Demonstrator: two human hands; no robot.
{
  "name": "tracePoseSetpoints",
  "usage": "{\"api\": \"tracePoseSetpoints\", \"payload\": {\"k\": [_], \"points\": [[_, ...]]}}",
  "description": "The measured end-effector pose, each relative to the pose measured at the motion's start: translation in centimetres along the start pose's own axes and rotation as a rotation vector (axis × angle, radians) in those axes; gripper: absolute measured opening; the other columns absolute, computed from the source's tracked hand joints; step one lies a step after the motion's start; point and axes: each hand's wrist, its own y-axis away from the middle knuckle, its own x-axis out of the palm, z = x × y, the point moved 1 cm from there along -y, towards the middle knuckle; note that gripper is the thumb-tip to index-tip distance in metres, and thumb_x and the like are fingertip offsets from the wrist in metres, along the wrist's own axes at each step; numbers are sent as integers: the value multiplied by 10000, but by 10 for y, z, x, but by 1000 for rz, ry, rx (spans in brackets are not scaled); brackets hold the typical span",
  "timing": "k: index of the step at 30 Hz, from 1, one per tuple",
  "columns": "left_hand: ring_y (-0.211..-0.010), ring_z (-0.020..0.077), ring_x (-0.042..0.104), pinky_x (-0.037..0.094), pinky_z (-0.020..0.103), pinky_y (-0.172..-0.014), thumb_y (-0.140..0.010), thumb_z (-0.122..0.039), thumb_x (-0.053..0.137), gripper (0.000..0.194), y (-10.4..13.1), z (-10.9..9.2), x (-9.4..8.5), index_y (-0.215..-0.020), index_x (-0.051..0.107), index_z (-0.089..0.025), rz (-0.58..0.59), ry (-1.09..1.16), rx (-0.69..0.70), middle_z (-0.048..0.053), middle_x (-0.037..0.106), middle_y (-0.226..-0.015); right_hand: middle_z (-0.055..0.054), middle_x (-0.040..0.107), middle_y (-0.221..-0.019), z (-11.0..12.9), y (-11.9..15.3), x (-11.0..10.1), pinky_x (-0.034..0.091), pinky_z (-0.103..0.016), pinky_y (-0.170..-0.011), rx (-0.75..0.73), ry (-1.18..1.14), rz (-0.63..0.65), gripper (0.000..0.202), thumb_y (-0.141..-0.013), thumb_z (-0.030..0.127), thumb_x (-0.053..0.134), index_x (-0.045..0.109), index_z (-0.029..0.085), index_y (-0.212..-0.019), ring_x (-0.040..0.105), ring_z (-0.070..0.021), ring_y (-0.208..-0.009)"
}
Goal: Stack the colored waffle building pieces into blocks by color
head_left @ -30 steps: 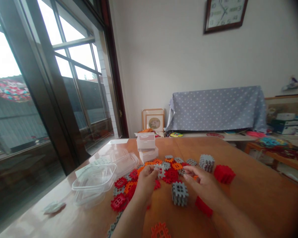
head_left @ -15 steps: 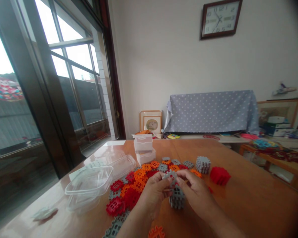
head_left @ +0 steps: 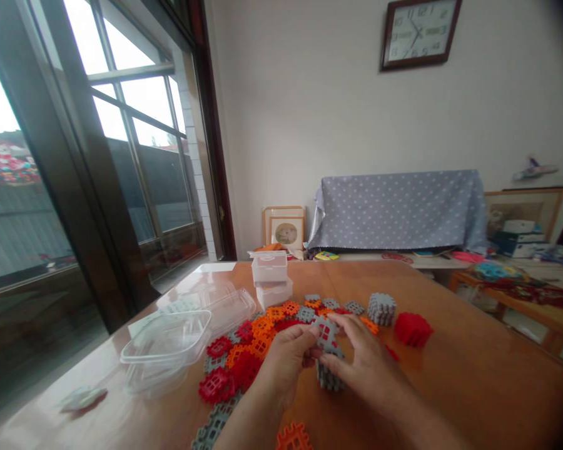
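A grey waffle-block tile (head_left: 326, 332), pierced by window-like openings, was held tilted between both hands above the table (head_left: 478, 375). The left hand (head_left: 286, 356) had its grip closed on the tile's left edge, pinched between thumb and fingers. The right hand (head_left: 363, 353) had its grip around the right side, fingers at the top and thumb lower down. Just under the tile stood a short grey stack (head_left: 331, 377), partly hidden by the hands; whether tile and stack touched could not be told.

Loose red, orange and grey tiles (head_left: 261, 326) spread in a jumble beyond the hands and to their left, and an orange tile (head_left: 294, 437) lay near the front edge of view. Right of the jumble stood another grey stack (head_left: 381, 310), with a red stack (head_left: 413, 329) just beside it.

To the left sat clear plastic tubs (head_left: 166, 342), near two translucent white boxes (head_left: 269, 267), one upon the other. Farther back, a polka-dot cloth (head_left: 398, 209) hung below a wall clock (head_left: 421, 34).
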Motion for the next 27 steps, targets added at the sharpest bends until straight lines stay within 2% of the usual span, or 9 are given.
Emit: {"api": "tracePoseSetpoints", "payload": {"k": [7,15,22,27], "points": [[-689,136,594,392,269,-699,-788,-503,744,371,8,-8,7,-825,697,-137,50,-36,-36,58,684,-772,-97,596,-1327,-7,-3,-10,461,-423,-1062,-79,75,11,500,-821,338,689,582,233,-1297,557,-274,-1238],[-689,133,585,374,265,-655,-768,-594,712,447,1,-11,-5,-829,684,-152,-138,-213,-2,78,727,-841,-91,637,-1299,-28,-4,-23,443,-447,-1064,-1,-44,276,502,-778,359,723,663,253,-1265,582,-297,-1209],[-686,135,584,379,264,-645,-758,-558,725,408,-4,-7,-12,-821,652,-161,-142,-276,-6,76,723,-855,-91,646,-1312,-34,-3,-15,424,-472,-1089,10,-102,330,511,-760,324,744,687,266,-1264,578,-300,-1216],[-672,133,567,378,262,-637,-768,-554,710,395,-4,-8,-14,-814,635,-169,-157,-300,30,62,708,-820,-111,580,-1434,-39,0,-14,370,-503,-1141,45,-82,337,652,-758,400,766,614,262,-1377,515,-322,-1323]]}}
